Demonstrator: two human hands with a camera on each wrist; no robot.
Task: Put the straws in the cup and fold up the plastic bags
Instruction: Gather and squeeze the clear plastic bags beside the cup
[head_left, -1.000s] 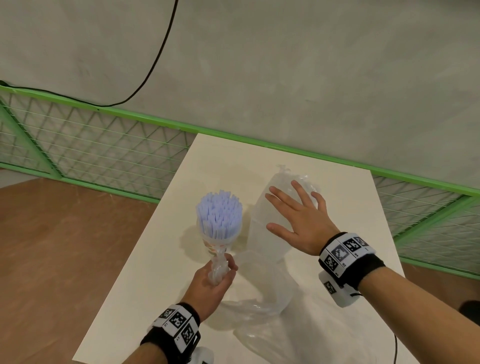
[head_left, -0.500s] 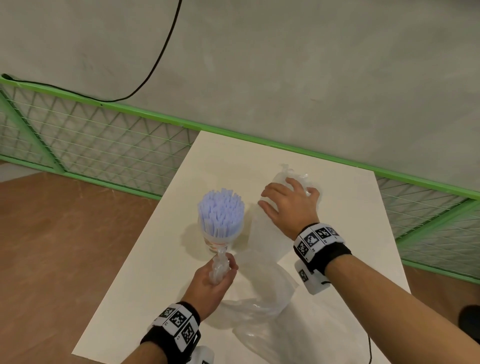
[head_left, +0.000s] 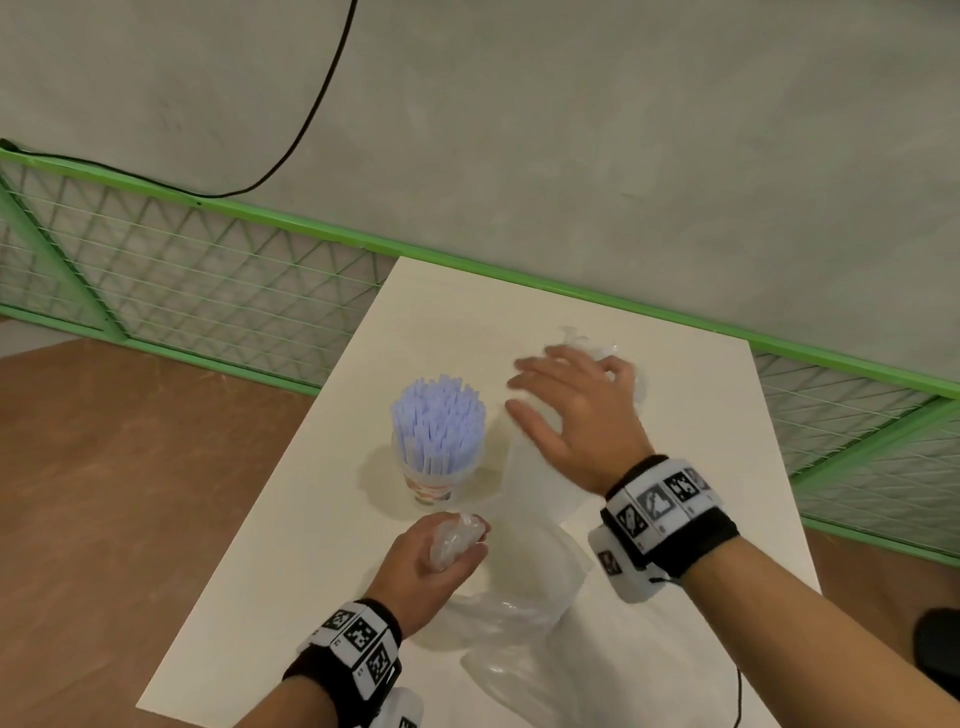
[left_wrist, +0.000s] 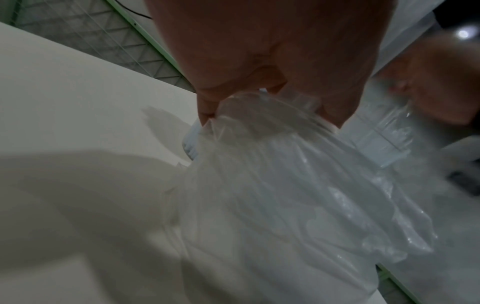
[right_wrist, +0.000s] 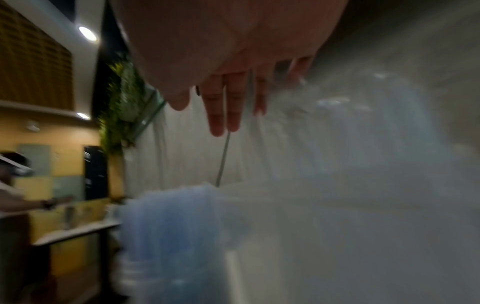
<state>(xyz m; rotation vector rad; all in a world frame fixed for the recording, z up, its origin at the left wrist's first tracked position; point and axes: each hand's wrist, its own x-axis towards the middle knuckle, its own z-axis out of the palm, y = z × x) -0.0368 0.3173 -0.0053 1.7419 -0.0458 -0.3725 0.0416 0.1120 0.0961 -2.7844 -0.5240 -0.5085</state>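
A person's left hand grips the bunched end of a clear plastic bag near the middle of a white worktop, its fingers curled tight round the gathered film. The right hand is over a second clear bag toward the worktop's far edge, its fingers spread and nearly straight, gripping nothing that can be seen; whether they touch the film cannot be told, as the right wrist view is blurred. The pale blue straws stand upright in the cup, just beyond the left hand and toward the worktop's left edge, so that half of the task looks done.

What remains appears to be the folding. It would go best if the far bag were pressed flat from the middle outward to drive out trapped air, then creased over on itself, with the loose film kept away from the cup, which could tip easily.

The worktop is plain and smooth, so thin film may slide on it. Behind its far edge runs a green mesh fence below a grey wall with a black cable; brown floor lies to the left.
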